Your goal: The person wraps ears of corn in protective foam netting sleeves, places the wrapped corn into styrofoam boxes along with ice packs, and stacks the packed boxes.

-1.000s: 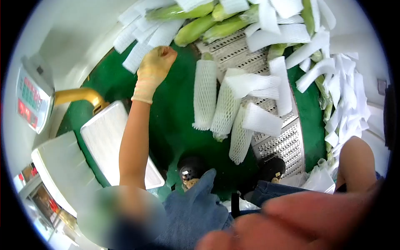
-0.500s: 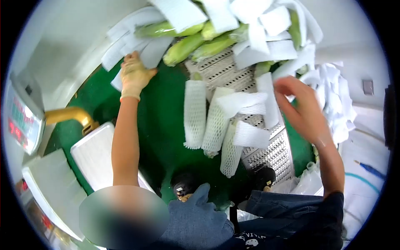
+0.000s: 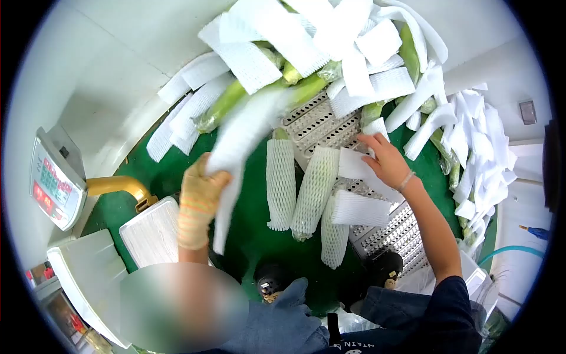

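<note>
While the left hand in its yellowish, orange-striped knit glove [image 3: 199, 197] pinches a long, motion-blurred white foam-net sleeve [image 3: 244, 130] over the green floor [image 3: 250, 218], the bare right hand [image 3: 389, 166] bends its fingers at another white foam strip [image 3: 375, 126]; whether they grip is unclear. Between the hands lie three long, pale-green vegetables in white mesh foam [image 3: 315, 189].

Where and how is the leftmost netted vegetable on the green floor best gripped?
Probably around the middle of the netted vegetable, from its left: it is long and narrow, green floor shows along that side, and its neighbour crowds the near end on the right.
</note>
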Demonstrator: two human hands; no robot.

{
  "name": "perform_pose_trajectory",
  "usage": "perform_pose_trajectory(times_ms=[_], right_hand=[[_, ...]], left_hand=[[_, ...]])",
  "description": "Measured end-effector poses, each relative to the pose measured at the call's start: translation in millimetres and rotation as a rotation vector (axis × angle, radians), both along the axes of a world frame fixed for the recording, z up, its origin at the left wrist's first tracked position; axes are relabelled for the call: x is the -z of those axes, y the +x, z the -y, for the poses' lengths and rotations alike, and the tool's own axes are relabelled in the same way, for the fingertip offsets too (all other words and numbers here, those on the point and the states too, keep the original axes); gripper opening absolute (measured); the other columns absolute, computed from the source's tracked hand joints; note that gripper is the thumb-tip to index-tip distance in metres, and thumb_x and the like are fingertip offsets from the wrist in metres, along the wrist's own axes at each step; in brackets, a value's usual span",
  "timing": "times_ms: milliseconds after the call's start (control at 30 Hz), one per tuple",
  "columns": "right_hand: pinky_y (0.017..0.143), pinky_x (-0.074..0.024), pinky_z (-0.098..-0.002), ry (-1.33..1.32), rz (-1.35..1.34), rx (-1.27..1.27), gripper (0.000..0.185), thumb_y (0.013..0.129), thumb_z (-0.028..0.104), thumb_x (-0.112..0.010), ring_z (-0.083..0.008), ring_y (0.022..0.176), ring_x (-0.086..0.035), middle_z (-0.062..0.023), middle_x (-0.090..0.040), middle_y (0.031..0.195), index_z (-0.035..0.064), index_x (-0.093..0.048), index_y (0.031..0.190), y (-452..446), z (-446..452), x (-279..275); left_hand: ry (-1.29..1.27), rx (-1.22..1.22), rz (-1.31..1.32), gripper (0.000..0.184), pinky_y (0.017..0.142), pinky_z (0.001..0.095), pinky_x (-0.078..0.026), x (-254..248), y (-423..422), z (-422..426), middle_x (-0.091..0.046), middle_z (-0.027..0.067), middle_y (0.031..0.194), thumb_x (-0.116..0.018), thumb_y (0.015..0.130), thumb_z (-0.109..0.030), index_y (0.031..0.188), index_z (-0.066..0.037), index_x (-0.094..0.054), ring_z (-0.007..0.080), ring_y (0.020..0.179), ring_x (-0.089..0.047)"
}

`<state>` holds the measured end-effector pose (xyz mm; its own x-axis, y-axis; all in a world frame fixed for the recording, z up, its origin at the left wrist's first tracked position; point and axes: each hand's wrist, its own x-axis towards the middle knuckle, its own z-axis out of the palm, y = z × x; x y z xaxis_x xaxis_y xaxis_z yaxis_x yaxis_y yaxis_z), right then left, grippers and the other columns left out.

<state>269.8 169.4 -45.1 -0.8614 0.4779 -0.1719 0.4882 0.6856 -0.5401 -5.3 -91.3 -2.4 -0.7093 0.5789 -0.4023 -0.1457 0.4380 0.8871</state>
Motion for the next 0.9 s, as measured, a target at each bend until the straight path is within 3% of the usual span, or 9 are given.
perform_pose_trajectory(times_ms=[200,267,367,433,500,567,733,867,900], right_hand=[[0.085,-0.0417,-0.0403,0.139,0.017,-0.291,0.061,0.075,0.011,-0.065,-0.0316,0.100,-0.052,-0.0118,-0.053,0.101,0.0106,-0.042,0.131,5,19,-9],[0.085,-0.0419,-0.0397,0.194,0.093,-0.326,0.059,0.073,0.009,-0.064,-0.0318,0.096,-0.052,-0.0125,-0.053,0.098,0.0098,-0.044,0.129,1,17,5],[0.079,-0.0442,-0.0407,0.355,0.116,-0.350,0.060,0.069,0.005,-0.063,-0.0310,0.087,-0.054,-0.0128,-0.054,0.091,0.0102,-0.047,0.127,4,7,14],[0.071,-0.0465,-0.0376,0.334,0.143,-0.138,0.060,0.069,0.000,-0.063,-0.0288,0.076,-0.054,-0.0119,-0.053,0.084,0.0104,-0.049,0.127,6,7,-13],[0.066,-0.0475,-0.0322,0.155,-0.080,0.051,0.053,0.071,-0.002,-0.061,-0.0239,0.071,-0.056,-0.0102,-0.056,0.085,0.0093,-0.052,0.123,2,9,-54],[0.067,-0.0460,-0.0263,-0.001,-0.347,0.173,0.045,0.076,-0.005,-0.059,-0.0158,0.072,-0.055,-0.0079,-0.058,0.088,0.0057,-0.052,0.119,-10,8,-78],[0.077,-0.0452,-0.0247,-0.662,-0.530,0.275,0.048,0.079,-0.006,-0.056,-0.0094,0.088,-0.055,-0.0027,-0.057,0.098,0.0073,-0.045,0.124,-36,13,-88],[0.079,-0.0461,-0.0265,-0.910,-0.597,0.299,0.045,0.080,-0.008,-0.057,-0.0127,0.089,-0.057,-0.0039,-0.058,0.098,0.0085,-0.044,0.119,-48,41,-66],[0.079,-0.0462,-0.0264,-0.978,-0.611,0.302,0.043,0.080,-0.007,-0.058,-0.0126,0.088,-0.057,-0.0036,-0.058,0.097,0.0086,-0.046,0.119,-53,43,-56]], left_hand=[[0.348,0.525,-0.512,0.044,0.089,0.0377,-0.045,-52,56,-176,-0.055,0.0203,0.109,-0.070,0.076,-0.026,0.112,-0.004,-0.058,0.0306,0.102,-0.056],[0.357,0.513,-0.260,0.050,0.089,0.0377,-0.045,-58,55,-201,-0.054,0.0195,0.114,-0.072,0.073,-0.026,0.114,-0.003,-0.056,0.0299,0.105,-0.055],[0.618,0.144,-1.099,0.060,0.092,0.0359,-0.045,-38,17,-184,-0.056,0.0165,0.114,-0.078,0.067,-0.018,0.119,0.000,-0.053,0.0295,0.105,-0.056],[0.061,0.113,-1.188,0.059,0.094,0.0382,-0.044,3,-47,-135,-0.055,0.0175,0.118,-0.075,0.069,-0.016,0.120,0.001,-0.052,0.0304,0.109,-0.055],[-0.576,0.167,-0.768,0.072,0.098,0.0371,-0.042,13,-82,-105,-0.052,0.0173,0.124,-0.074,0.067,-0.015,0.130,0.000,-0.044,0.0311,0.114,-0.053],[-0.141,0.303,-1.293,0.073,0.096,0.0365,-0.044,76,-106,-97,-0.052,0.0155,0.123,-0.072,0.069,-0.015,0.135,-0.008,-0.041,0.0312,0.112,-0.054],[0.221,0.303,-1.112,0.029,0.076,0.0360,-0.052,38,-62,-180,-0.066,0.0067,0.094,-0.069,0.073,-0.014,0.102,-0.011,-0.065,0.0249,0.086,-0.065],[0.701,0.283,-0.859,0.059,0.084,0.0358,-0.050,-40,-12,-278,-0.061,0.0197,0.111,-0.070,0.073,-0.022,0.122,0.004,-0.048,0.0317,0.098,-0.061],[0.341,0.593,-0.712,0.063,0.085,0.0335,-0.049,-101,0,-266,-0.059,0.0198,0.115,-0.071,0.073,-0.024,0.125,0.002,-0.045,0.0296,0.099,-0.061]])
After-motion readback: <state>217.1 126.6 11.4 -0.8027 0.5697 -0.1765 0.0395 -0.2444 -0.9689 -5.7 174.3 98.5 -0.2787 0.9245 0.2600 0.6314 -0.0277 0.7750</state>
